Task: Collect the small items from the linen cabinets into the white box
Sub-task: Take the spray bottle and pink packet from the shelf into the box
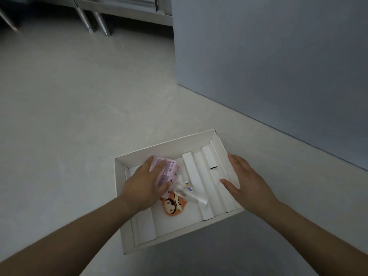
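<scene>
A: White box [179, 145], where is it?
B: At six o'clock in the view, open on the pale floor [69, 116], with folded cardboard ridges along its bottom.
A: And the hands?
B: The left hand [143, 186] is inside the box at about ten o'clock, with fingers and thumb clamped on a pink packet [169, 170] printed with text. The right hand [249, 182] is at the box's three o'clock wall, fingers straight and together, thumb spread, holding nothing. I cannot tell whether it touches the wall.
A: What lies in the box?
B: A small orange toy [174, 206] with a cartoon face is at six o'clock. A clear-wrapped item [191, 193] with a blue and yellow label is just beside it, nearer the centre.
A: Farther off?
B: A grey cabinet side [278, 66] at two o'clock and metal legs [89, 22] at eleven.
</scene>
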Motion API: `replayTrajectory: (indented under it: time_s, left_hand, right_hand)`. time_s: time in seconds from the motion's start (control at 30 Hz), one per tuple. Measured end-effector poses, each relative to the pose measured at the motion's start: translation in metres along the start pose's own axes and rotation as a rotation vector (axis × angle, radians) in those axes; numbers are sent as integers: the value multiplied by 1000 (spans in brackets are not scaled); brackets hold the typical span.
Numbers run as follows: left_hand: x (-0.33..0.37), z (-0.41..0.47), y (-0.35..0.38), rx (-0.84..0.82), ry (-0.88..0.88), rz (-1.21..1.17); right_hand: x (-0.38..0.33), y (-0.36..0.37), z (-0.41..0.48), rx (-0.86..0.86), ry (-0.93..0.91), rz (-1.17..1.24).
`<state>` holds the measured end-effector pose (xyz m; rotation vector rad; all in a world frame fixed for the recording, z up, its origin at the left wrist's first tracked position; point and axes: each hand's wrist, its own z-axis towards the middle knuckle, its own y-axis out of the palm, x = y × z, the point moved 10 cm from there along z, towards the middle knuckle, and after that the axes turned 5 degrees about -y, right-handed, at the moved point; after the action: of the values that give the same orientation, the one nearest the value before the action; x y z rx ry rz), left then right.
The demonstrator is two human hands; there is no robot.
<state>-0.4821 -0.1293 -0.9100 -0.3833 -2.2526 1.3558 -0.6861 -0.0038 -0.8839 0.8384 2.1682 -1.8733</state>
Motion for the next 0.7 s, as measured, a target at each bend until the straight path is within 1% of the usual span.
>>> replayTrajectory:
  time_s: [0.1,0.17,0.3,0.43,0.6,0.7]
  left_hand:
    - [-1,-10,-31,50,51,88]
    - [-4,-26,-64,80,46,97]
    - [2,-83,-160,98,24,76]
    - [29,-146,-302,141,-9,68]
    - [94,-236,-502,244,-3,29]
    - [127,-287,-602,318,-26,-2]
  right_hand:
    - [-12,-33,9,-7,-9,-95]
    - [-34,-64,11,-29,-18,-140]
    - [-115,-145,-2,-82,-86,-140]
    - [-213,-265,-26,-110,-180,-141]
    - [-336,-443,-65,-94,-295,-124]
    - [-395,-533,-88,-87,-338,-78]
